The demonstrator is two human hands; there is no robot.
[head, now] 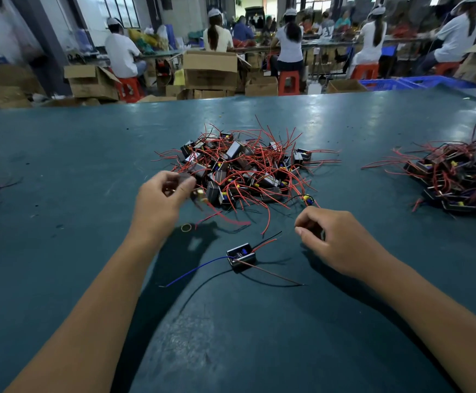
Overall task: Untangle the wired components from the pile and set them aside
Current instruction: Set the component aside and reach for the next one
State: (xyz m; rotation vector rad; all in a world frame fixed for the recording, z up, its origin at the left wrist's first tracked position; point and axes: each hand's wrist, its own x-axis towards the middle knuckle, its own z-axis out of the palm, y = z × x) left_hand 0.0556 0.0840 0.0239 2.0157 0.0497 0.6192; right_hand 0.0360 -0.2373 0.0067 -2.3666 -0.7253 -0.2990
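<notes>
A tangled pile of small black box components with red wires (pixel 242 168) lies on the teal table (pixel 60 165), around its middle and toward the far edge. The left hand (pixel 163 202) is at the pile's near-left side, its grip closed, thumb and fingers pinched on a blurred component (pixel 199 194) at the rim of the pile; red wires trail from there toward the near edge. The right hand (pixel 333 242) rests nearer the person, to the right, fingers curled with thumb and forefinger pressed together; whether a thin wire lies in that grip cannot be told. Between the two hands one separate component (pixel 241 256) sits alone on the table, with blue, red, black and brownish wires spreading from it. A rubber band (pixel 186 228) lies just below the left hand. A second heap of wired components (pixel 458 177) sits by the right edge.
</notes>
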